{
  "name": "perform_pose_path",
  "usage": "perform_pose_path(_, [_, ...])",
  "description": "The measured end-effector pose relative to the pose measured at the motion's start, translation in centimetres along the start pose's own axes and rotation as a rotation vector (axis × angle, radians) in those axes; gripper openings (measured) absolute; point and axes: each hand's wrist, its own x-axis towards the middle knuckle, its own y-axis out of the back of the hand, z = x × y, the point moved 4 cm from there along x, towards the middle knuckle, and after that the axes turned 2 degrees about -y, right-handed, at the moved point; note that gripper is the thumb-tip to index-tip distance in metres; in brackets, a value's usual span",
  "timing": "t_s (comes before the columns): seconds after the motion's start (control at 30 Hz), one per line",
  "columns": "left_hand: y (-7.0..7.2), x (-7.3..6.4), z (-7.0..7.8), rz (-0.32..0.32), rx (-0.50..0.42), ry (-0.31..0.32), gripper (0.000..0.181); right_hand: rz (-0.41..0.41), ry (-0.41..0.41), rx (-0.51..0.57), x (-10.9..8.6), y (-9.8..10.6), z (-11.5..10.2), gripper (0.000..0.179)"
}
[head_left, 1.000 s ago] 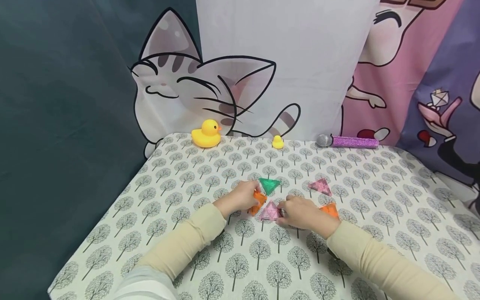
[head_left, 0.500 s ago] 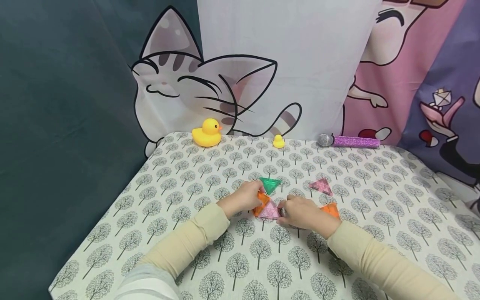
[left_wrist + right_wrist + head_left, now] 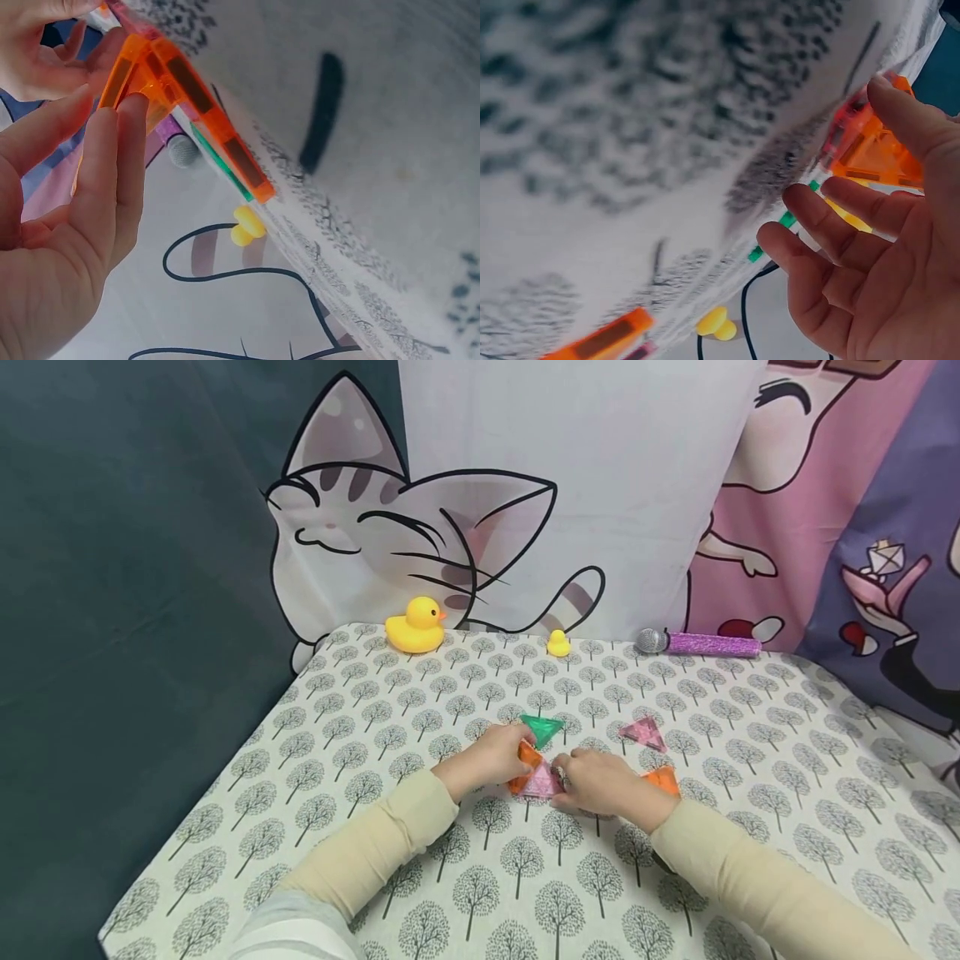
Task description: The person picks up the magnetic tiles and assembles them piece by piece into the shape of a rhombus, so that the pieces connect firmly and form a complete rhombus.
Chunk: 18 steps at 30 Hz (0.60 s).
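Observation:
My left hand (image 3: 495, 753) pinches a translucent orange magnetic tile (image 3: 120, 73), which stands tilted. Another orange edge with dark magnets (image 3: 217, 120) lies along the cloth below it. Right against the orange lies a pink triangular magnetic tile (image 3: 540, 781), seen in the head view. The thumb and index finger of my right hand (image 3: 600, 783) are at that pink tile's right corner, holding it; its other fingers are loosely bent in the right wrist view. A green triangular tile (image 3: 542, 728) lies just beyond my left fingertips.
A second pink triangle (image 3: 643, 733) and an orange tile (image 3: 662, 780) lie right of centre, the latter partly behind my right wrist. At the back edge stand a large duck (image 3: 416, 627), a small duck (image 3: 558, 644) and a purple microphone (image 3: 705, 644). Tree-patterned cloth (image 3: 480, 893) covers the table.
My left hand has moved slightly right and brought the orange tile up against the pink triangle. The orange tile now stands more tilted. My right hand has stayed at the pink tile.

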Motion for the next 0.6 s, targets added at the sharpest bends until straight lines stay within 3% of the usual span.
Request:
perform_pose_path(0.23, [0.0,0.0,0.1,0.009,0.040,-0.019,0.043,0.012,0.000,0.008,1.2,1.0,-0.2,0.061])
perform_pose_path(0.4, [-0.3,0.0,-0.2,0.001,-0.015,-0.002,0.038,-0.059,0.002,0.070,1.8,1.3,0.2,0.064])
perform_pose_path(0.6, [-0.1,-0.1,-0.5,-0.024,-0.056,0.000,0.037,-0.130,0.031,0.115,2.2,1.5,1.0,0.051])
